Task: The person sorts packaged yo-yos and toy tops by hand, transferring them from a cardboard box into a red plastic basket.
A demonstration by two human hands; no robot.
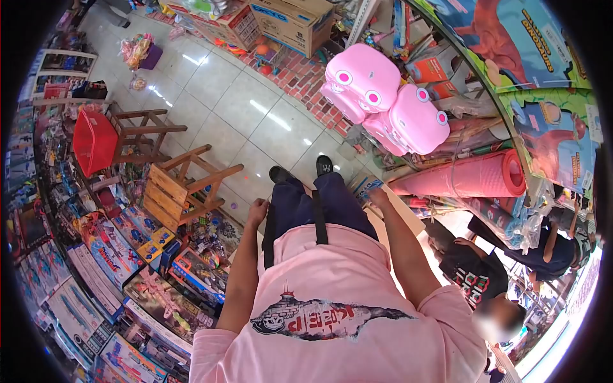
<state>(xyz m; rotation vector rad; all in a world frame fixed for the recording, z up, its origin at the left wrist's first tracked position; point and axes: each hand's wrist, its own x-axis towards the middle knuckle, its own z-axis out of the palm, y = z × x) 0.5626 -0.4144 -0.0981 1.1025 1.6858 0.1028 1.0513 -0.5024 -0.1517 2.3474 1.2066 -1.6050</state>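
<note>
My left hand (258,210) hangs beside my left thigh, fingers curled in and nothing showing in them. Closest to it are my dark trousers (287,204) and a wooden stool (167,195) further left. On the other side, my right hand (379,198) hangs by my right thigh with its fingers folded in. A blue printed package (366,186) appears right beside its fingertips. A pink rolled mat (463,175) lies to the right of this hand. Beyond it stand pink rounded cases (418,118) with white and pink circles.
Boxed toys (105,246) fill shelves along the left. A red stool (94,140) stands past the wooden one. Cardboard boxes (290,29) sit ahead on the tiled floor (217,108). A person in a black shirt (472,268) is close on my right, with others behind.
</note>
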